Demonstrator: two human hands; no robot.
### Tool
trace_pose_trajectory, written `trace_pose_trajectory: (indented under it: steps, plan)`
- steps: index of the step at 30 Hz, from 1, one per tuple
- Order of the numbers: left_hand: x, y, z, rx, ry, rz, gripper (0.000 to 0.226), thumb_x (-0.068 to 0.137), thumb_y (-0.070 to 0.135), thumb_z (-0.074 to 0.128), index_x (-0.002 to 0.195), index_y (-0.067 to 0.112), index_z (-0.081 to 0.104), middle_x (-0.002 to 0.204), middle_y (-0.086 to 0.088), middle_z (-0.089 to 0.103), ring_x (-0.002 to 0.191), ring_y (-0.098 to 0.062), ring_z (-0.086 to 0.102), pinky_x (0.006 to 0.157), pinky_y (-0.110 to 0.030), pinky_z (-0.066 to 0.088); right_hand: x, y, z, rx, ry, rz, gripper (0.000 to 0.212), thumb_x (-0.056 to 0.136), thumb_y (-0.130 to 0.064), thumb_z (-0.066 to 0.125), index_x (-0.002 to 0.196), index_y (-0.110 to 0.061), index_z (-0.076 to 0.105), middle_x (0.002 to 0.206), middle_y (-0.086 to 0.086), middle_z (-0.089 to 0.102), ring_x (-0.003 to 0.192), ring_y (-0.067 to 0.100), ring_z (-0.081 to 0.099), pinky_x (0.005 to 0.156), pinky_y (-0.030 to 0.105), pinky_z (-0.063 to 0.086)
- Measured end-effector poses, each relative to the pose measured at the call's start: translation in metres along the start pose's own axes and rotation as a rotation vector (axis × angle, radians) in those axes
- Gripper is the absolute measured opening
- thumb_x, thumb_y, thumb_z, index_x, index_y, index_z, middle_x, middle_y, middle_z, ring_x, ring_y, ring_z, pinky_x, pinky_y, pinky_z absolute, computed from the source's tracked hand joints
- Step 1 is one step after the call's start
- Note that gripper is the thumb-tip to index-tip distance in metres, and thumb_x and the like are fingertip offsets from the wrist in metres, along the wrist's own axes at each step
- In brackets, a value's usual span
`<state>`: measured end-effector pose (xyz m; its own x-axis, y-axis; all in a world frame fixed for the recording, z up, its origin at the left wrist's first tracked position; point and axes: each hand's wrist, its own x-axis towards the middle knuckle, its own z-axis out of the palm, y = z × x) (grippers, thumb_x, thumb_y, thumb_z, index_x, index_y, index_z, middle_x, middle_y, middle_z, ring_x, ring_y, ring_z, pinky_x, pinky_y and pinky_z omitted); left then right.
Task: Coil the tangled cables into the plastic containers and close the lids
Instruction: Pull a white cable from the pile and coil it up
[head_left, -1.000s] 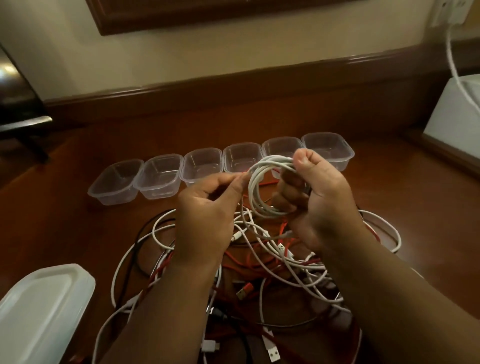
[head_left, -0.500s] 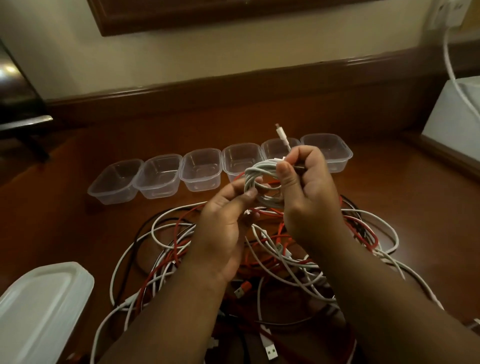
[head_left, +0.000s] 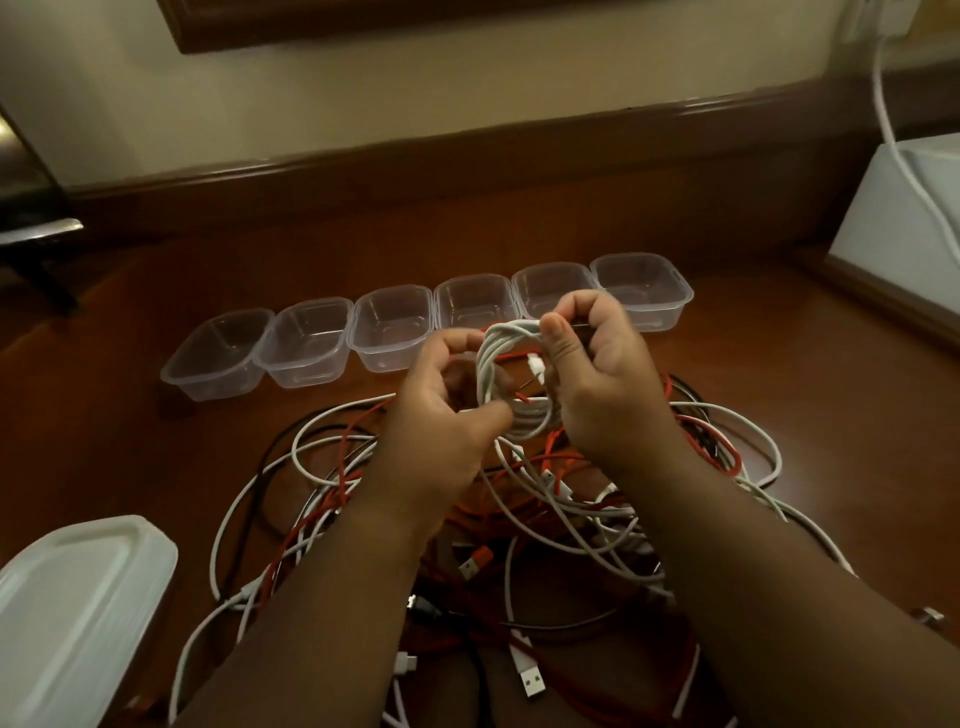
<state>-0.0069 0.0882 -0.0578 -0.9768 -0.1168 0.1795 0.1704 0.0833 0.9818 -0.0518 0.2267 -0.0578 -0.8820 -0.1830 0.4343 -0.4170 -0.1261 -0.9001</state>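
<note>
A white cable coil (head_left: 506, 374) hangs between both hands above the table. My right hand (head_left: 597, 379) grips its upper right side, thumb over the loops. My left hand (head_left: 441, 410) holds its lower left side, thumb against the bottom of the loops. Under the hands lies a tangle of white, red and black cables (head_left: 519, 509). A row of several clear plastic containers (head_left: 311, 343) stands open and empty behind the hands, the rightmost one (head_left: 644, 291) just beyond my right hand.
A stack of white lids (head_left: 72, 613) lies at the lower left. At the right edge stands a white box (head_left: 904, 218), and a white cord (head_left: 893, 135) runs up from it to the wall. The wooden table (head_left: 130, 457) ends at a raised back ledge.
The coil has grown tighter and its loose plug end, sticking up half a second ago, is now tucked in. My left hand has closed onto the coil's lower side.
</note>
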Motion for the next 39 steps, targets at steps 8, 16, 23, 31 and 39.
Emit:
trace_pose_trajectory:
  steps: [8,16,23,31,39]
  plan:
    - [0.0,0.011,-0.012,0.17,-0.002,-0.113,0.021,0.089,0.016,0.069,0.11,0.021,0.068,0.089,0.001,0.076,0.079,-0.013,0.074,0.069,-0.029,0.061,0.002,0.002,-0.003,-0.093,0.071,-0.065,0.011,0.102,-0.016,0.047,0.094,-0.022,0.048,0.072,0.003,0.05,0.058,0.019,0.045,0.051,0.045,0.044]
    - [-0.001,0.011,-0.015,0.239,-0.091,-0.167,0.016,0.095,0.018,0.061,0.109,0.023,0.068,0.072,0.005,0.074,0.064,-0.002,0.068,0.062,-0.021,0.051,0.003,0.004,-0.006,-0.165,0.114,-0.137,0.012,0.103,-0.018,0.047,0.094,-0.026,0.048,0.073,-0.005,0.048,0.059,0.007,0.044,0.051,0.019,0.04]
    - [0.0,0.015,-0.018,0.174,-0.086,-0.136,0.007,0.088,0.018,0.068,0.09,0.015,0.074,0.075,0.002,0.073,0.067,-0.006,0.068,0.062,-0.02,0.051,0.013,0.001,-0.013,0.433,0.149,0.396,0.018,0.105,-0.026,0.042,0.1,-0.012,0.053,0.067,-0.003,0.051,0.05,0.009,0.044,0.05,0.024,0.035]
    - [0.0,0.011,-0.012,-0.007,-0.048,-0.117,0.041,0.063,0.024,0.075,0.103,0.018,0.071,0.093,-0.003,0.077,0.084,-0.013,0.073,0.065,-0.019,0.055,0.01,0.002,-0.012,0.891,-0.141,0.634,0.04,0.105,-0.041,0.031,0.082,-0.014,0.049,0.062,-0.003,0.032,0.044,0.009,0.039,0.066,0.03,0.038]
    - [-0.002,0.005,0.011,-0.489,0.147,-0.151,0.034,0.072,0.009,0.07,0.105,0.001,0.068,0.098,-0.012,0.076,0.093,-0.02,0.074,0.074,-0.022,0.059,0.007,0.0,-0.004,0.842,-0.068,0.496,0.035,0.086,-0.036,0.056,0.097,-0.004,0.061,0.074,0.002,0.045,0.068,0.015,0.044,0.063,0.028,0.045]
